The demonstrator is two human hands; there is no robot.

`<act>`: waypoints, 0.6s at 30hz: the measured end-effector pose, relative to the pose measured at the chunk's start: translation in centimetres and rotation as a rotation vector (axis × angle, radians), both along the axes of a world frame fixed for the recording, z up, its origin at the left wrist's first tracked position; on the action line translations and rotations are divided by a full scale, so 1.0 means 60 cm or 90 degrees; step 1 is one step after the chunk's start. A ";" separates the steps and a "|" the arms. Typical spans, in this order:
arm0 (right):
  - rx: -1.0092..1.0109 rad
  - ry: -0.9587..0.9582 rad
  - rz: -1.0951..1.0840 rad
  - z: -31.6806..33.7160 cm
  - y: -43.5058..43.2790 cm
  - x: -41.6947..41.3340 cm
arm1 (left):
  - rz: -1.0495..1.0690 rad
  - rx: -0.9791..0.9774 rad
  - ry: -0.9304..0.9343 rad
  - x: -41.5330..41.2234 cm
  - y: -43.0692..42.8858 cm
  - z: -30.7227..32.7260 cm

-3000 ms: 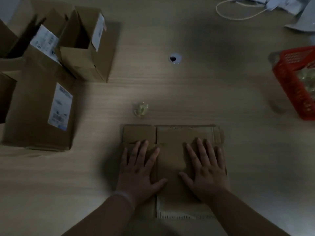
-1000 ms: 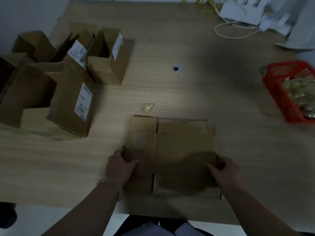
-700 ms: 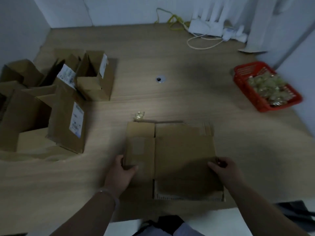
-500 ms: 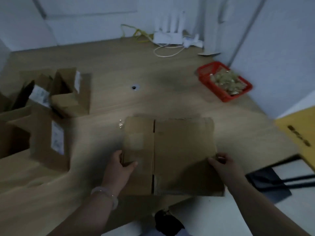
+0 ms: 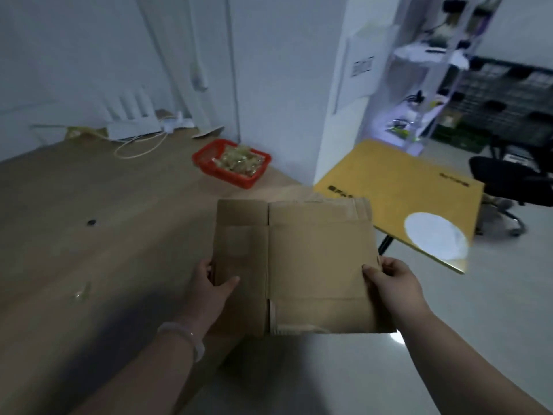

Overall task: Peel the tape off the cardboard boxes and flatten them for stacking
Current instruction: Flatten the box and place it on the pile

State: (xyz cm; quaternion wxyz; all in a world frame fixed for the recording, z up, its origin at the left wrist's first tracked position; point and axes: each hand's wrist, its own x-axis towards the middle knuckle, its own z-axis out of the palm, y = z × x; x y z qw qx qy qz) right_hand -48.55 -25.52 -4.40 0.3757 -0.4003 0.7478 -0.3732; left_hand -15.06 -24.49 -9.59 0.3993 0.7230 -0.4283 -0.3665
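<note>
Centrally, one flattened cardboard box was held in the middle of the frame, over the near right corner of the wooden table, with its lower right part out past the table's edge above pale floor. Whether its underside touched the table could not be told.

Two hands were on it. The left hand gripped the left edge, thumb lying on the top face and fingers tucked underneath. The right hand gripped the right edge the same way, thumb on top and fingers curled round the rim. A pale bracelet sat on the left wrist.

Containers: one, a red basket, above centre at the far end of the table. It was filled with a heap of crumpled, yellowish clear wads, too blurred to count.

Loose on the table:
- one small shiny scrap at lower left
- one dark round hole at left of centre
- one looped pale cable near the far edge

Right of the box lay one yellow board bearing a white round patch. One black office chair stood at the right edge of the frame.

The frame was dim and motion-blurred.
</note>
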 end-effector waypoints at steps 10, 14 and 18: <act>-0.061 0.006 -0.151 0.037 0.049 -0.359 | -0.161 -0.050 -0.032 -0.379 -0.061 0.052; -0.089 0.026 -0.212 0.049 0.064 -0.528 | -0.216 -0.063 -0.005 -0.565 -0.084 0.065; -0.103 0.024 -0.260 0.061 0.081 -0.661 | -0.275 -0.071 0.016 -0.708 -0.101 0.080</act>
